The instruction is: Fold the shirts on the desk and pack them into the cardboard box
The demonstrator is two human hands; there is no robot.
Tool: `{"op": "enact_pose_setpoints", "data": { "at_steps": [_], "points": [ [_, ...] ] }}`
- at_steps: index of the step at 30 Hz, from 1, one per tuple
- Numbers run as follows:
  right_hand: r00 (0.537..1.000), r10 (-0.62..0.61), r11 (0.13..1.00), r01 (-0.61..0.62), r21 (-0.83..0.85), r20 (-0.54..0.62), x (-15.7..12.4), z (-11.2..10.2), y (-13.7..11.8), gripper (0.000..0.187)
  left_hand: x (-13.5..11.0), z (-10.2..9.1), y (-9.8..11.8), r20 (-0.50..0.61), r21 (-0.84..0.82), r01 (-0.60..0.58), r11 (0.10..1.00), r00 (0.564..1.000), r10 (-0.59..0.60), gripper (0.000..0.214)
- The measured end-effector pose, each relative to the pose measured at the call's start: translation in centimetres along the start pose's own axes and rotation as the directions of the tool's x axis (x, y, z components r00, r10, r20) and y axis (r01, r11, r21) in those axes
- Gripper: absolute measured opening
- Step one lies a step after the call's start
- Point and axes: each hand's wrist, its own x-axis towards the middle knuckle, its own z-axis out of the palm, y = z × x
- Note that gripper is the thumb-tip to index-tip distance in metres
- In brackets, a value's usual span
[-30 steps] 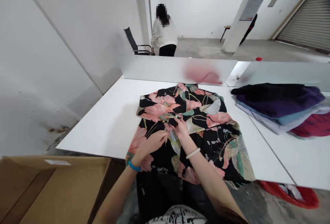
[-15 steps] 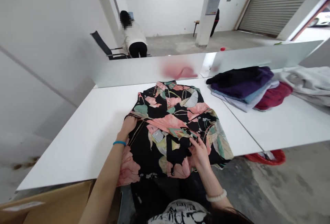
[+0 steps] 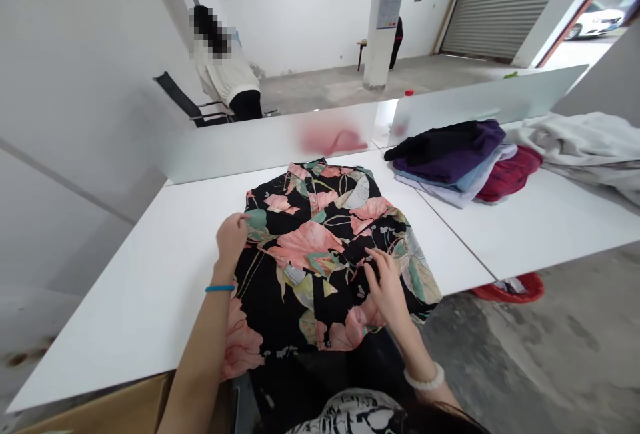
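Observation:
A black short-sleeved shirt (image 3: 310, 247) printed with large pink and green leaves lies flat on the white table (image 3: 125, 327), collar at the far end. My left hand (image 3: 231, 239), with a blue wristband, pinches the shirt's left edge. My right hand (image 3: 386, 285), with a white bead bracelet, grips a fold of cloth on the shirt's right side. The shirt's near hem hangs over the table's front edge, and part of it is hidden behind my arms.
Folded clothes in black, purple, blue and red (image 3: 450, 161) lie at right, beside a pale grey cloth heap (image 3: 585, 144). A frosted partition (image 3: 265, 144) backs the table. A cardboard box (image 3: 100, 414) sits lower left, a red basket (image 3: 510, 289) below right, and a person in white (image 3: 225, 74) stands beyond.
My hands have moved apart from the shirt's middle, the left out to its left edge and the right to its right side. The shirt's front has been reshaped, and the view has turned rightward.

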Motion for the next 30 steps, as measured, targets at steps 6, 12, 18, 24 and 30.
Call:
{"op": "enact_pose_setpoints", "data": {
  "at_steps": [6, 12, 18, 24, 30],
  "points": [
    [0.940, -0.201, 0.816, 0.316, -0.484, 0.275, 1.8, 3.2, -0.5, 0.050, 3.0, 5.7, 3.6, 0.046, 0.051, -0.045, 0.998, 0.998, 0.043, 0.045],
    [0.895, -0.142, 0.716, 0.388, -0.581, 0.423, 1.2, 5.0, 2.0, 0.057, 3.7, 8.7, 2.1, 0.079, 0.110, 0.043, 0.993, 0.996, -0.052, 0.059],
    [0.884, -0.142, 0.716, 0.402, -0.570, 0.445, 3.7, 5.3, 1.7, 0.056, 5.8, 8.7, 1.1, 0.089, 0.107, 0.063, 0.992, 0.993, -0.072, 0.060],
    [0.880, -0.144, 0.782, 0.382, -0.493, 0.453, 5.0, 5.2, 1.9, 0.054, 6.0, 7.3, 2.1, 0.033, 0.048, 0.079, 0.996, 0.996, -0.081, 0.058],
    [0.931, -0.112, 0.993, 0.095, 0.066, 0.349, 3.8, -2.2, 1.7, 0.041, 0.7, 1.1, 0.5, -0.050, -0.052, 0.201, 0.978, 0.978, -0.204, 0.064]
  ]
}}
